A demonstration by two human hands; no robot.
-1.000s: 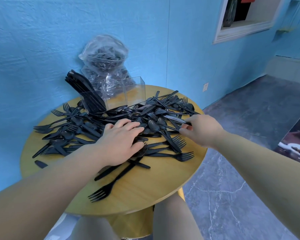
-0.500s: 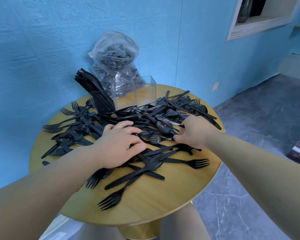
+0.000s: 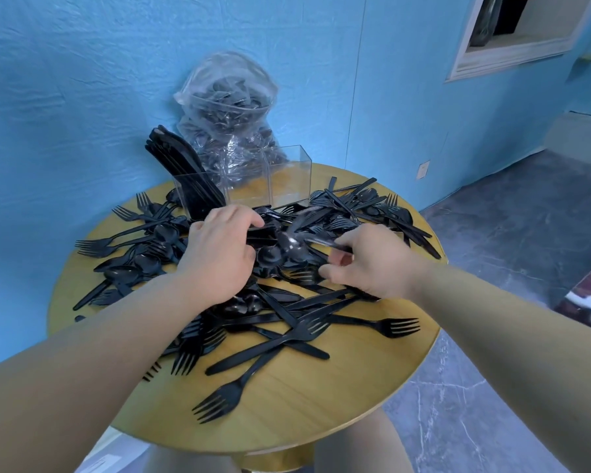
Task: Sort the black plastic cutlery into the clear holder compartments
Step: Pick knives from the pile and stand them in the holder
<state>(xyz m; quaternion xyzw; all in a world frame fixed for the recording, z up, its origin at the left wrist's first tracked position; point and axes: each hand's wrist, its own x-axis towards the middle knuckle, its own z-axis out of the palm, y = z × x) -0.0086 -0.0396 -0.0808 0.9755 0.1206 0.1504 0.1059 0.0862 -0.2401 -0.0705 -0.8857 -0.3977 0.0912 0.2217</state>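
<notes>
Head view: right hand (image 3: 376, 264) sits over the middle of the pile, fingers curled, pinching a motion-blurred black plastic spoon (image 3: 296, 242) by its handle, bowl pointing left. Left hand (image 3: 219, 257) lies palm-down just beside it on the heap, fingertips bent onto the cutlery; cannot tell whether it actually grips a piece. Both hands are on the loose pile of black plastic forks, spoons and knives (image 3: 287, 302) spread across the round yellow wooden table (image 3: 321, 404). 1 black plastic fork (image 3: 226, 397) lies apart at the near edge, tines toward the camera. Clear acrylic holder with 3 compartments (image 3: 270, 182) stands at the far side of the table: left compartment packed with upright black plastic knives (image 3: 181, 165), middle and right look bare. Clear plastic bag of more black cutlery (image 3: 229, 110) stands behind it against the blue wall (image 3: 65, 97).
</notes>
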